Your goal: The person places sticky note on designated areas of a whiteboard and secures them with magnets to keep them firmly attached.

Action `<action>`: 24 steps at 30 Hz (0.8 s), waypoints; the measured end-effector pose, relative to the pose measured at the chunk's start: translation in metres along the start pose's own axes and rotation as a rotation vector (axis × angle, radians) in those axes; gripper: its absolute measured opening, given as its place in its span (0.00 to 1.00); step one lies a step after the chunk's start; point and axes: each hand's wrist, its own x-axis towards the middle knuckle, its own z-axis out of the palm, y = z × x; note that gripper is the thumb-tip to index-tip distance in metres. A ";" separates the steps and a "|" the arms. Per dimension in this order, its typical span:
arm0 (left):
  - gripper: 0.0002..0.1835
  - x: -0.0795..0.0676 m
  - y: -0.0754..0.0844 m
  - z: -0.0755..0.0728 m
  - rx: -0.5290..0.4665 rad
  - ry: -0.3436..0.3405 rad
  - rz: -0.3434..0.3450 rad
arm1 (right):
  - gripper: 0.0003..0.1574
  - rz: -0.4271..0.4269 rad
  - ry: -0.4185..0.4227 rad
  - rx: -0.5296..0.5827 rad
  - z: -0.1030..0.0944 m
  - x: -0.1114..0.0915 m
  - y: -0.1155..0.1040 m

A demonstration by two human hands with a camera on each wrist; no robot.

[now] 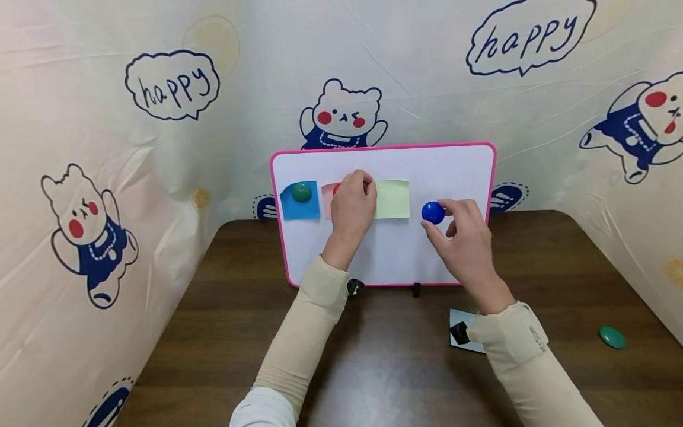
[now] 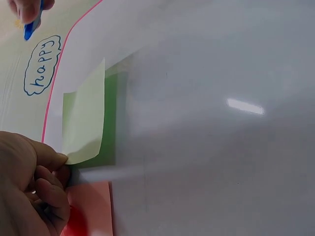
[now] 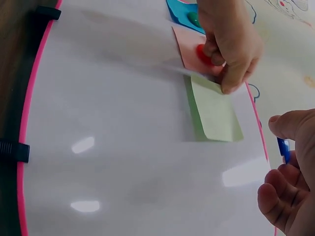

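Observation:
A pale green sticky note (image 1: pixel 392 200) lies against the whiteboard (image 1: pixel 381 255), its lower edge curling away from the board in the wrist views. My left hand (image 1: pixel 353 201) pinches the note's upper left corner between thumb and finger. Between the thumb and fingertips of my right hand (image 1: pixel 469 240) is a round blue magnet (image 1: pixel 433 212), held just off the board's right part. A pink sticky note (image 3: pixel 189 46) with a red magnet (image 3: pixel 203 55) is partly hidden by the left hand. Left of it, a green magnet (image 1: pixel 301 192) sits on a blue sticky note (image 1: pixel 299 210).
The pink-framed board stands upright on a brown table (image 1: pixel 395 367), with black clips (image 1: pixel 416 289) at its lower edge. A light blue pad (image 1: pixel 463 318) lies partly under the right wrist. Another green magnet (image 1: pixel 612 337) is at the table's right. A printed cloth (image 1: pixel 416 89) hangs behind.

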 end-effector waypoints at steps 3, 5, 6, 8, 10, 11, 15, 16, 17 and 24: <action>0.08 0.001 -0.001 0.001 0.007 0.002 0.001 | 0.30 -0.001 -0.005 0.004 0.008 0.006 -0.005; 0.08 0.001 0.000 0.000 0.011 0.000 0.003 | 0.30 -0.009 -0.002 0.008 0.013 0.010 -0.008; 0.08 0.000 0.000 0.000 0.014 -0.001 0.002 | 0.30 -0.013 0.002 0.009 0.015 0.011 -0.009; 0.08 0.000 0.001 0.000 0.018 -0.003 -0.001 | 0.30 -0.020 0.007 0.014 0.019 0.015 -0.011; 0.08 0.000 0.001 0.000 0.020 -0.004 -0.001 | 0.30 -0.024 0.011 0.013 0.023 0.018 -0.012; 0.08 0.000 0.001 0.000 0.021 -0.004 -0.003 | 0.30 -0.025 0.013 0.013 0.026 0.020 -0.013; 0.08 0.000 0.001 -0.001 0.031 -0.010 -0.012 | 0.31 -0.035 0.028 0.009 0.035 0.026 -0.013; 0.09 0.000 0.002 -0.001 0.034 -0.013 -0.014 | 0.31 -0.039 0.034 0.009 0.037 0.028 -0.013; 0.09 0.000 0.002 -0.001 0.037 -0.015 -0.015 | 0.31 -0.042 0.040 0.007 0.040 0.029 -0.012; 0.09 0.000 0.001 -0.001 0.042 -0.016 -0.005 | 0.30 -0.065 0.069 0.013 0.059 0.038 -0.009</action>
